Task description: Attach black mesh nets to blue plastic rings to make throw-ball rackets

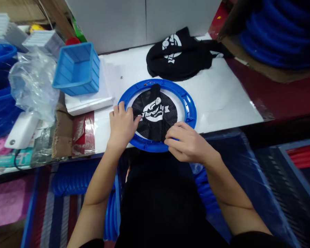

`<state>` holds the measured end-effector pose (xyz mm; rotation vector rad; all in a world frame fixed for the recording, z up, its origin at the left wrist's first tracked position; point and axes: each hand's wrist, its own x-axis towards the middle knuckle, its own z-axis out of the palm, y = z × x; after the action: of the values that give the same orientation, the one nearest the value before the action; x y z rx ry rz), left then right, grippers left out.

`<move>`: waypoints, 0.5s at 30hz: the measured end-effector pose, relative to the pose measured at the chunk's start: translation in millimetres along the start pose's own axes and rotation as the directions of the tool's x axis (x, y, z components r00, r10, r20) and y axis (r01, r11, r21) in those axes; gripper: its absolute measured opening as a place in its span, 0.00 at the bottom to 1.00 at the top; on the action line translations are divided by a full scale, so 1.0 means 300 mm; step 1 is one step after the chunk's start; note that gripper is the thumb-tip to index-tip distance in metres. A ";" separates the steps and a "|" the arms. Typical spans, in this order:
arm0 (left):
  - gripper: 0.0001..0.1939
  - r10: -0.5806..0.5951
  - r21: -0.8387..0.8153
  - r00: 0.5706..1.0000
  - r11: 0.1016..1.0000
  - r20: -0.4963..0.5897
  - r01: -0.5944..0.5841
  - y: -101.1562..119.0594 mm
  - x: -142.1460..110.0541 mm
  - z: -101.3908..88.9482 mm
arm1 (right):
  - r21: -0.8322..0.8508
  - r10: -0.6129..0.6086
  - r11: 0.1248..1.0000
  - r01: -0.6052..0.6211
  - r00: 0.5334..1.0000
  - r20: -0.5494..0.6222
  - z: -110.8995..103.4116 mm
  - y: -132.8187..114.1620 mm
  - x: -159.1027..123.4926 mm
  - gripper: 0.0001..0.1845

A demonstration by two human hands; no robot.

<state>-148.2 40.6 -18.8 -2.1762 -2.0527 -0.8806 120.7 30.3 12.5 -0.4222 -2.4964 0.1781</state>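
A blue plastic ring (192, 113) lies on the white tabletop near its front edge. Inside it sits a round piece of black mesh fabric (170, 105) with white "Throw" lettering; a tab of the fabric reaches the ring's far side. My left hand (122, 125) rests over the ring's left side, fingers stretched out and thumb on the mesh. At the near right, my right hand (187, 141) is closed, its fingertips pinching at the mesh edge beside the ring. Those fingertips are partly hidden.
A stack of black printed fabric pieces (181, 57) lies behind the ring. To the left, a light blue bin (77, 69) stands on a white box (89, 103), near a clear plastic bag (33, 82). Blue rings (279, 38) are piled in a carton at right.
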 end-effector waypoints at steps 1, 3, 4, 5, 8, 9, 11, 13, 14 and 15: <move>0.13 -0.018 0.023 0.999 1.000 0.026 0.018 -0.002 0.003 0.013 | 0.006 -0.003 1.000 0.003 1.000 0.009 -0.013 0.011 0.020 0.14; 0.11 -0.038 0.045 0.997 0.998 0.061 0.035 0.000 -0.001 0.029 | 0.048 0.001 0.999 -0.003 0.999 0.047 -0.029 0.049 0.073 0.14; 0.09 -0.039 0.037 0.997 0.999 0.064 0.037 0.001 -0.006 0.031 | 0.082 0.007 0.997 -0.013 0.997 0.078 -0.030 0.078 0.107 0.13; 0.07 -0.035 0.018 0.998 0.999 0.059 0.034 0.003 -0.011 0.032 | 0.118 0.019 0.993 -0.032 0.993 0.115 -0.025 0.112 0.145 0.13; 0.05 -0.057 -0.051 0.998 0.997 0.026 0.058 0.008 -0.024 0.023 | 0.196 0.060 0.974 -0.111 0.966 0.250 0.023 0.236 0.275 0.14; 0.05 -0.082 -0.073 0.997 0.994 0.013 0.083 0.012 -0.026 0.019 | 0.212 0.067 0.968 -0.136 0.950 0.305 0.048 0.277 0.320 0.14; 0.05 -0.146 -0.130 0.989 0.981 -0.024 0.142 0.021 -0.029 0.012 | 0.243 0.041 0.957 -0.160 0.901 0.433 0.099 0.345 0.402 0.16; 0.04 -0.210 -0.212 0.974 0.959 -0.089 0.187 0.030 -0.029 0.006 | 0.289 -0.010 0.942 -0.173 0.844 0.537 0.146 0.386 0.465 0.17; 0.03 -0.238 -0.253 0.963 0.946 -0.126 0.201 0.033 -0.029 0.005 | 0.310 -0.033 0.934 -0.177 0.823 0.567 0.166 0.395 0.488 0.16; 0.03 -0.265 -0.288 0.951 0.934 -0.158 0.213 0.035 -0.029 0.004 | 0.329 -0.052 0.928 -0.176 0.813 0.580 0.182 0.399 0.506 0.14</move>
<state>-138.0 31.7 -19.5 -1.8745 -2.2441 -1.4144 2.7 192.5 23.0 -0.3211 -2.9462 0.9197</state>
